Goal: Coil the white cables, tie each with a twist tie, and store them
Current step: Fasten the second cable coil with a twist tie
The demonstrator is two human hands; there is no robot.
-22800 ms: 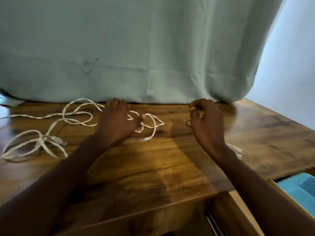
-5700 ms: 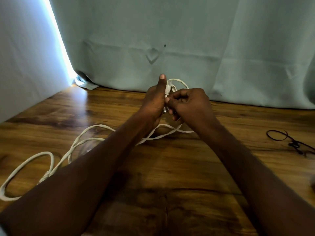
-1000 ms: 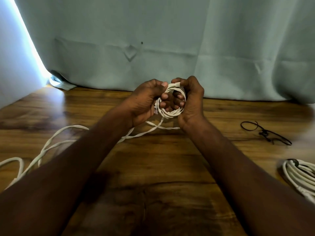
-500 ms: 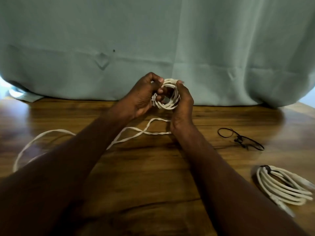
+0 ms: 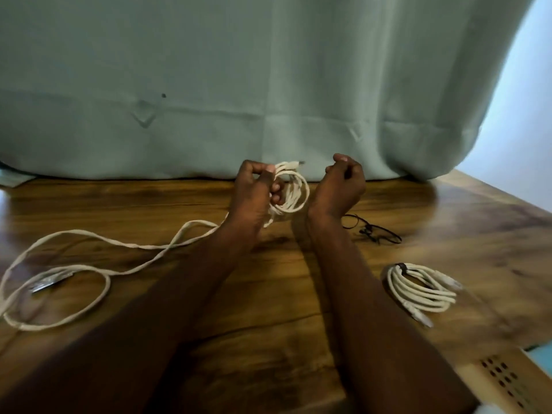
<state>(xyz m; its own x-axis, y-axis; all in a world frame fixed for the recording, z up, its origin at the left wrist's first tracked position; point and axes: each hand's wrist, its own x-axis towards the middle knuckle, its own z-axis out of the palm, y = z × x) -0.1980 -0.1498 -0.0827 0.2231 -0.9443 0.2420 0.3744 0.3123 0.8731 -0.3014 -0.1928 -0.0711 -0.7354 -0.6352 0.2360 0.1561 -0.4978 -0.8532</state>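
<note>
Grey-green fabric curtain (image 5: 268,85) is hanging along the back edge of the brown wooden tabletop (image 5: 298,294), closing off that side; no room to push anything rearward.

Loose white cable run (image 5: 89,243) is trailing from the left hand across the left half of the surface, looping near the left edge with its metal plug end (image 5: 49,282) lying inside the loop. Probably slack yet to be wound in, and its path is lying unobstructed.

Finished white cable bundle with a dark tie (image 5: 418,291) is sitting near the right edge, well apart from the hands, likely parked there awaiting storage.

Left hand (image 5: 254,192) is gripping the small white cable coil (image 5: 289,189), raised off the surface near the back edge, fingers threaded through the loops, apparently to keep the turns from springing apart.

Right hand (image 5: 343,186) is curled beside the coil, not touching it; cannot tell whether it is pinching anything.

Thin black twist ties (image 5: 373,231) are lying just right of the right wrist, within easy reach for tying.

The middle and front of the surface are giving open room for the forearms. Slotted beige panel (image 5: 504,380) is showing at the front right corner.
</note>
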